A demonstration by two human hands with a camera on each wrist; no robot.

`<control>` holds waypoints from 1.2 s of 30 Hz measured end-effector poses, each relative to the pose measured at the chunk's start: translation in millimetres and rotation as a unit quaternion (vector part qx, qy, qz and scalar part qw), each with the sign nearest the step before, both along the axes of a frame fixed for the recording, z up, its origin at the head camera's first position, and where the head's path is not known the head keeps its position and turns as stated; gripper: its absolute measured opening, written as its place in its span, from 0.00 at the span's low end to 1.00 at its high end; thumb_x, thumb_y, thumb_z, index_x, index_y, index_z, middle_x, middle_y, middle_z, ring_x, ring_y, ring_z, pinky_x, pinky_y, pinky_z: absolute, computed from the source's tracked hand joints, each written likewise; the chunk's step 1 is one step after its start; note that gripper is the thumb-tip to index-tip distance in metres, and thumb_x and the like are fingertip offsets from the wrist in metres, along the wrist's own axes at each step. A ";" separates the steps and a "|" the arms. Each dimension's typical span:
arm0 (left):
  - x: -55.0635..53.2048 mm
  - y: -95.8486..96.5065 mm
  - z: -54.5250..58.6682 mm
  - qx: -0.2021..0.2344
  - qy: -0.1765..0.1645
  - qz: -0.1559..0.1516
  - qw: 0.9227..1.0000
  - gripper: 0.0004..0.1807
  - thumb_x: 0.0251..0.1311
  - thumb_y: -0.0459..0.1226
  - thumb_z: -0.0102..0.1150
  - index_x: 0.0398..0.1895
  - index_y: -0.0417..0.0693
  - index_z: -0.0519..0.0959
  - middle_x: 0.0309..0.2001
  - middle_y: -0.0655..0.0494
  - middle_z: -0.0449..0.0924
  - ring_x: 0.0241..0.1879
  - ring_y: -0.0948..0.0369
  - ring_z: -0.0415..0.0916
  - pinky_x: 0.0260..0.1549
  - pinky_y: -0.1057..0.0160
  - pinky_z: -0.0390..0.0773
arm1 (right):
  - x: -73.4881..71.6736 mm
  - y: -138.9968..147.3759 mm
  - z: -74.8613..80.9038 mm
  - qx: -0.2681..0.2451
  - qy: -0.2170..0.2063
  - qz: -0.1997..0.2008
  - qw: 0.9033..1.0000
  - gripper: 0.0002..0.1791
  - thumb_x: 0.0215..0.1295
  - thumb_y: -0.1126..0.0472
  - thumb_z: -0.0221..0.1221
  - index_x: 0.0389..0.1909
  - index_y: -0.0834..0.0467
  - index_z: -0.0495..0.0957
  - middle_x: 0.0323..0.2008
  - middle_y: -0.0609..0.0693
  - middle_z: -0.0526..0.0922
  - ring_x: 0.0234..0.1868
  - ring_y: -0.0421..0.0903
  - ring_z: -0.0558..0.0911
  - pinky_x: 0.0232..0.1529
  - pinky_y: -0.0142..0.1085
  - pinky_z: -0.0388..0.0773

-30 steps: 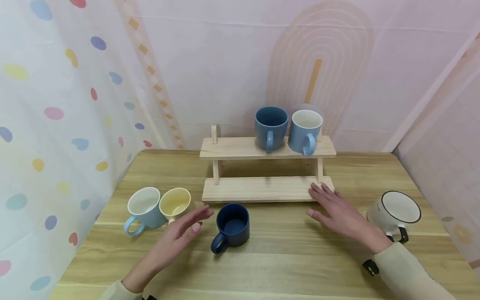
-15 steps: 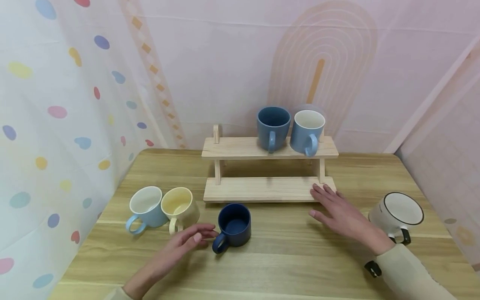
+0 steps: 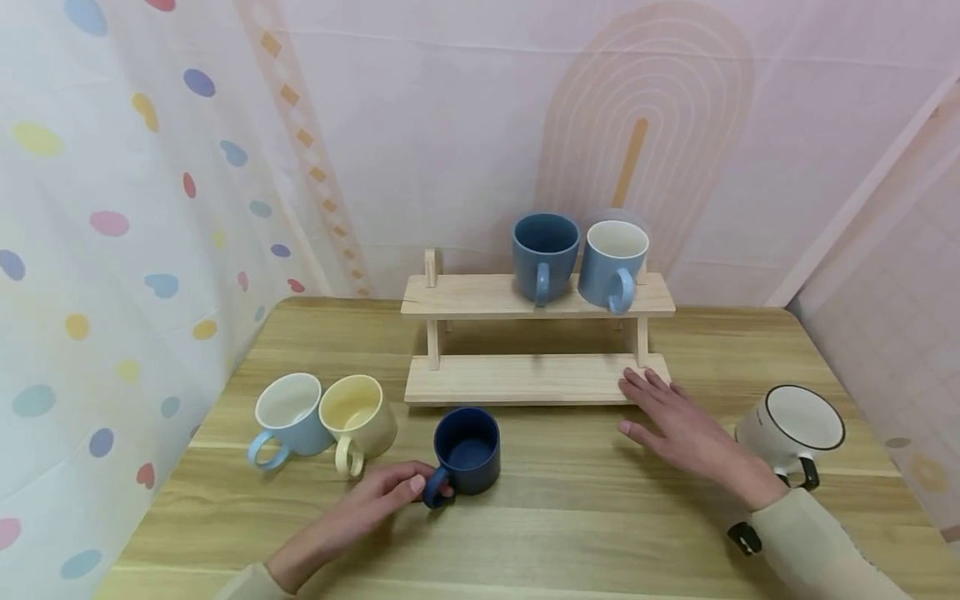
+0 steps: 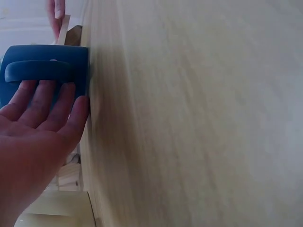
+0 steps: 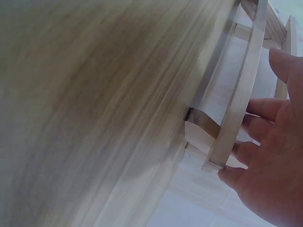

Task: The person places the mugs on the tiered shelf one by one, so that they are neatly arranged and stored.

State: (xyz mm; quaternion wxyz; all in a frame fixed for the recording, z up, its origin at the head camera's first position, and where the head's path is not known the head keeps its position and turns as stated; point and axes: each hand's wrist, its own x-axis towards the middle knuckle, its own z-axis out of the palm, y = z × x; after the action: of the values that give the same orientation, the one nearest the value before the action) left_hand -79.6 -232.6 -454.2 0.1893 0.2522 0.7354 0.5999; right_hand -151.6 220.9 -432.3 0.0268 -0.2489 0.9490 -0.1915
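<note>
A navy blue mug point(image 3: 467, 452) stands upright on the table, its handle turned toward my left hand point(image 3: 375, 500). The fingers of that hand reach in at the handle, fairly straight; in the left wrist view the fingertips point(image 4: 68, 90) lie right at and partly behind the handle point(image 4: 38, 71). The thumb is just left of the handle in the head view. My right hand point(image 3: 678, 429) rests spread, its fingertips on the right end of the lower shelf of a two-tier wooden rack point(image 3: 517, 379). The same fingers meet the shelf edge point(image 5: 236, 109) in the right wrist view.
A yellow mug point(image 3: 360, 425) and a light blue mug point(image 3: 292, 417) stand together at the left. On the rack's upper shelf are a dark blue mug point(image 3: 545, 258) and a blue-and-white mug point(image 3: 611, 262). A white black-rimmed mug point(image 3: 787, 429) stands beyond my right wrist.
My left hand has come down and to the right, from above beside the yellow mug to the navy mug's handle. My right hand has stayed on the rack; the mugs have not moved.
</note>
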 end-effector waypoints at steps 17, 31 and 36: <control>-5.0 13.0 -1.0 0.040 -0.049 -0.052 0.997 0.22 0.84 0.35 0.38 0.54 0.24 0.79 0.45 0.35 0.87 0.55 0.65 0.81 0.59 0.70 0.75 | 1.5 1.1 -2.6 -0.008 0.019 0.009 1.000 0.37 0.77 0.44 0.57 0.77 0.64 0.64 0.79 0.60 0.59 0.79 0.66 0.54 0.74 0.67 0.52; 0.3 18.2 -10.2 0.019 0.027 0.005 0.999 0.16 0.82 0.31 0.41 0.39 0.34 0.79 0.31 0.40 0.83 0.37 0.64 0.81 0.45 0.65 0.77 | 0.3 3.1 -3.5 -0.004 0.001 0.007 1.000 0.38 0.78 0.43 0.55 0.78 0.63 0.61 0.81 0.59 0.56 0.80 0.64 0.51 0.75 0.67 0.49; 2.6 20.2 -9.6 0.033 0.044 0.015 0.998 0.16 0.81 0.29 0.41 0.38 0.35 0.79 0.29 0.40 0.82 0.35 0.63 0.81 0.42 0.63 0.77 | -0.1 3.0 -3.5 -0.006 0.000 0.009 1.000 0.38 0.79 0.43 0.55 0.79 0.62 0.61 0.81 0.58 0.56 0.81 0.64 0.51 0.75 0.66 0.49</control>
State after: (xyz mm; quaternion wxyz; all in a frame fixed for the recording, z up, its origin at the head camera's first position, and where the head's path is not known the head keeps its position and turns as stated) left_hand -77.0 -212.4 -463.8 0.1392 0.2733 0.7262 0.6153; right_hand -151.6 223.9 -435.8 0.0266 -0.2576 0.9456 -0.1969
